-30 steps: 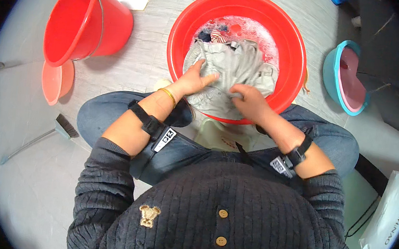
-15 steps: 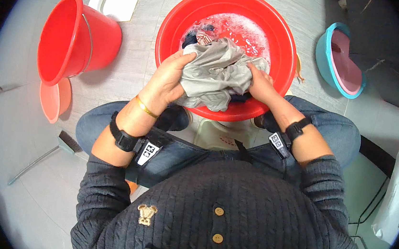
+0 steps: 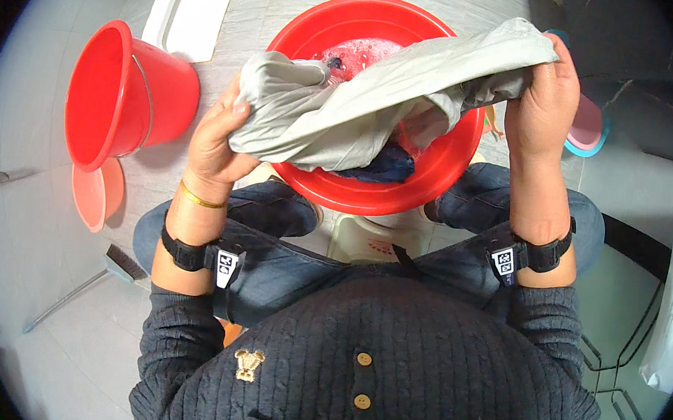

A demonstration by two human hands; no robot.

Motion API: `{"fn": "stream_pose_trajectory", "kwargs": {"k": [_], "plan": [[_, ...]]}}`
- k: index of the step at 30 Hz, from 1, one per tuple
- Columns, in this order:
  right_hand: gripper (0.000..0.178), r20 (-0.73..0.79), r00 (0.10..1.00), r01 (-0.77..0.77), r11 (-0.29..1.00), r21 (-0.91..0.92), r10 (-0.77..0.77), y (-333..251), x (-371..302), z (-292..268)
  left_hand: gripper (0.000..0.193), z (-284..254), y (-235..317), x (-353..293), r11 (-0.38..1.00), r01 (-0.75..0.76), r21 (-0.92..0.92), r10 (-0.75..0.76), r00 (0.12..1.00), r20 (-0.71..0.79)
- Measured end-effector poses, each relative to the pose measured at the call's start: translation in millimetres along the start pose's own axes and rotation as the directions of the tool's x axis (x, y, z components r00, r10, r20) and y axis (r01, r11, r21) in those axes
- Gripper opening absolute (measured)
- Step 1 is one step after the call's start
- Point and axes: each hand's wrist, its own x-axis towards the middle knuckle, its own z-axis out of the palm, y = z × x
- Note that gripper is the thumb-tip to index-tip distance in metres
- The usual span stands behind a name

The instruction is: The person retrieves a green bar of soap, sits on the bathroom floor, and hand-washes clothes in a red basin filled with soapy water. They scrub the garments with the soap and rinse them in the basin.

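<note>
A wet grey garment (image 3: 388, 93) is stretched between my hands above a large red basin (image 3: 322, 26). My left hand (image 3: 218, 134) is closed on its bunched left end. The upper right end is gripped by my right hand (image 3: 545, 100), held higher and farther out, past the basin's right rim. Soapy water (image 3: 359, 54) with foam shows behind the cloth. Dark blue cloth (image 3: 385, 164) lies in the near part of the basin, partly covered by the garment.
To the left stand a red bucket (image 3: 100, 98) with a wire handle and a small pink basin (image 3: 99, 195). A brush with a long handle (image 3: 73, 298) lies lower left. A white floor fixture (image 3: 186, 9) is at the back left. Nested blue and pink basins (image 3: 591, 129) sit right, partly hidden.
My hands have moved apart and lifted the garment, which was bunched over the basin. My right hand has swung up and right, my left hand outward to the left. The cloth is now spread out.
</note>
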Motion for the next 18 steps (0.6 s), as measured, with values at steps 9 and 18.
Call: {"fn": "stream_pose_trajectory", "kwargs": {"k": [9,18], "plan": [[0.035,0.619,0.169,0.299,0.559,-0.774,0.767,96.3,-107.3,22.3,0.060,-82.9,-27.9,8.5,-0.603,0.368,0.708,0.191,0.928,-0.320],[0.027,0.237,0.280,0.395,0.113,-0.912,0.930,155.9,-102.1,-43.8,0.049,-93.2,-116.9,21.9,-0.474,-0.087,0.876,-0.077,0.995,0.057]]}}
